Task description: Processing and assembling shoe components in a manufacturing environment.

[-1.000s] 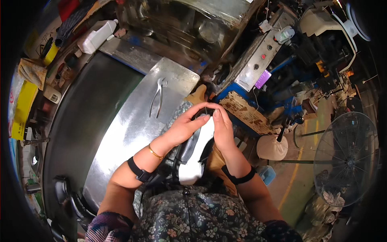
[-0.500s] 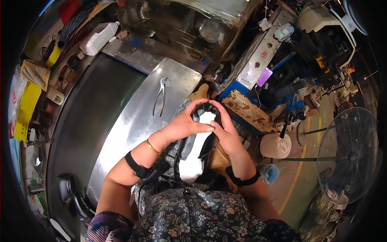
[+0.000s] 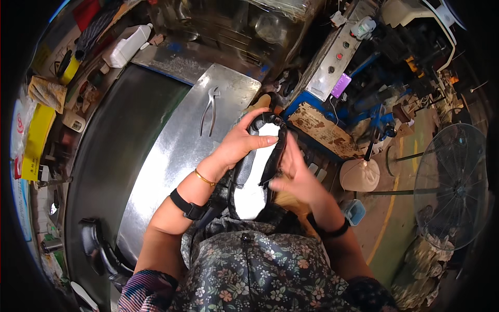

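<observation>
The left hand (image 3: 243, 141) grasps a black shoe (image 3: 255, 165) near its toe end, the thumb pressed across the white sole piece (image 3: 249, 202) and the fingers wrapped along the left side toward the toe. The right hand (image 3: 300, 174) is blurred — its fingers loosely extended beside the shoe's right edge, not closed around it; whether they touch the shoe, I cannot tell. The shoe is held sole-up in front of the person's body, toe pointing away, its black upper gathered in folds around the toe.

A gold bracelet (image 3: 205, 177) circles the left wrist, and a black strap (image 3: 186, 204) sits farther up that forearm. Just below the shoe is a floral apron (image 3: 249, 270).

To the left stands a shiny metal desk (image 3: 161, 161), with steel pincers (image 3: 209, 113) lying on it, jaws pointing away from the person. Beyond the desk runs a dark belt (image 3: 109, 156) — black footwear (image 3: 91, 240) rests at its near end. A white jug (image 3: 127, 47) lies near the belt's far end.

To the right, past the hands, are a control box (image 3: 339, 57) with round buttons, a purple card (image 3: 341, 86) at its side, a beige round container (image 3: 359, 176), a light-blue tub (image 3: 355, 212) and a large fan (image 3: 449, 187).
</observation>
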Motion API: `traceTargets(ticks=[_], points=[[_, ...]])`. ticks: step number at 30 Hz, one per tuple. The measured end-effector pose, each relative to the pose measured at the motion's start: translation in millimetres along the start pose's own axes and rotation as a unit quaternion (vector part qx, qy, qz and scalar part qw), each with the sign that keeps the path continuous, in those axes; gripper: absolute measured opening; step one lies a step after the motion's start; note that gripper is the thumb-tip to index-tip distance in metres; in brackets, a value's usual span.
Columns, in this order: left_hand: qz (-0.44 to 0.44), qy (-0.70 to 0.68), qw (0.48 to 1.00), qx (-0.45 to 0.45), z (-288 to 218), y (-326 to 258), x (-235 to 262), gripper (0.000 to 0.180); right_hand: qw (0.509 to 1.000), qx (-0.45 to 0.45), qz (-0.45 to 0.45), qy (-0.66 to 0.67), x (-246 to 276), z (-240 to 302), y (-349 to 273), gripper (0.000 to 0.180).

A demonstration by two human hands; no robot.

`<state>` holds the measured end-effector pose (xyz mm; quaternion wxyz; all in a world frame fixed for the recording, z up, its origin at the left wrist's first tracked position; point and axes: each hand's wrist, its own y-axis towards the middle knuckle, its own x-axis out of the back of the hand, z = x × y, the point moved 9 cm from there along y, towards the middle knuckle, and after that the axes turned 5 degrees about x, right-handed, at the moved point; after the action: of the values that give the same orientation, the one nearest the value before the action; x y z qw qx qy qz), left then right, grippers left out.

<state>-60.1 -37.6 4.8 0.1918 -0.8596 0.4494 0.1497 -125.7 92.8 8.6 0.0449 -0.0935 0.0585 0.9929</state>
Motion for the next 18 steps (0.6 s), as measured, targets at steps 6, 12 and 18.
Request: traceTargets(ticks=[6,12,18], points=[[0.012,0.022,1.0,-0.002,3,3,-9,0.074,0.982,-0.083,-0.079,-0.148,-34,-22,-37,0.089],[0.048,0.373,0.908,-0.185,-26,-40,-94,0.081,0.953,-0.199,-0.141,0.178,70,13,-43,0.09],[0.224,0.182,0.936,-0.203,-9,-42,-95,0.041,0.969,-0.237,-0.063,0.025,92,45,-93,0.082]])
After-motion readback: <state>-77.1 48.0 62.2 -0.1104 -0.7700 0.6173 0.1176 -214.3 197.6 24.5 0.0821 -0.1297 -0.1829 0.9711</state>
